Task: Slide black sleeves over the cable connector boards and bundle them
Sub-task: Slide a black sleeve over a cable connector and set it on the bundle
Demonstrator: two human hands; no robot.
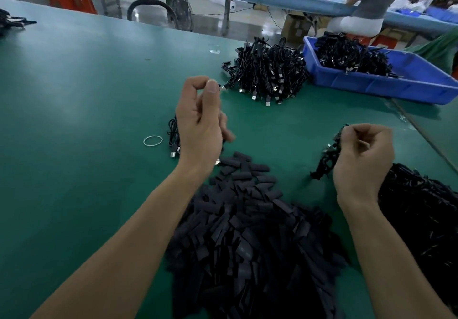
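Left hand [200, 123] at centre curled round small cable bundle [173, 134], right hand [364, 155] at right gripping cable cluster [327, 156], sleeve pile [247, 219] just below both, on green table [86, 95], blue bin [376, 83] upper right, workshop behind

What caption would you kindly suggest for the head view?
Right hand grips cable bunch, left hand pinches one cable, beside sleeve pile.

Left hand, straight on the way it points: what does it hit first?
Likely the heap of USB cables ahead of the left hand, left of the blue bin; depth is unclear.
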